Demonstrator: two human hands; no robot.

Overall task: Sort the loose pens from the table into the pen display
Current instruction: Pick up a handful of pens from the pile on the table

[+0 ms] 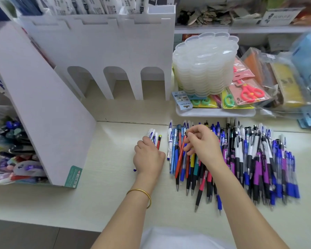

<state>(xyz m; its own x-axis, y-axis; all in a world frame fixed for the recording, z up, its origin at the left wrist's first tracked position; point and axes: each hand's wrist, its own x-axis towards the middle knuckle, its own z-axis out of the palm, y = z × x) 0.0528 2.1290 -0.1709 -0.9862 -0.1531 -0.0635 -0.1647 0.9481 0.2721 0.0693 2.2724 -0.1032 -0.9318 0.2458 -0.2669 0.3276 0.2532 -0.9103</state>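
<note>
Many loose pens (pixel 250 162) lie side by side across the pale table (pixel 104 194), blue, purple, black and white. My left hand (pixel 148 157) grips a small bundle of pens (pixel 153 136), mostly white and blue with one red, left of the pile. My right hand (pixel 203 142) hovers over the pile's left part and pinches the top end of an orange pen (pixel 180 155), which slants across the others. The white pen display (pixel 48 112) stands at the left, with pens in its bins (pixel 14 155) at the far left.
A white cardboard stand with three arched openings (pixel 115 51) rises at the back. A stack of clear plastic lids (pixel 205 65) sits on a white tray (pixel 215 112) with packaged scissors (pixel 248 92). Bagged goods (pixel 285 78) crowd the right; shelves run behind.
</note>
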